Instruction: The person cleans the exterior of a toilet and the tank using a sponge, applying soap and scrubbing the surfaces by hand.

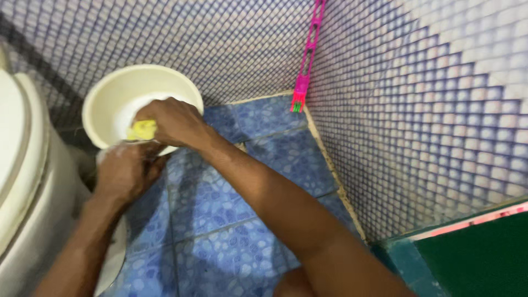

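A cream plastic bowl point(118, 93) is tilted up against the tiled wall, its open side facing me. My right hand point(170, 121) presses a yellow sponge point(142, 130) against the bowl's inner lower rim. My left hand point(127, 170) grips the bowl's bottom edge from below; foam shows around its fingers.
A white toilet point(22, 165) fills the left side, close to my left arm. Blue patterned floor tiles point(220, 220) lie below. A pink plastic hanger strip point(307, 60) leans in the wall corner. A green door or panel point(478, 258) stands at lower right.
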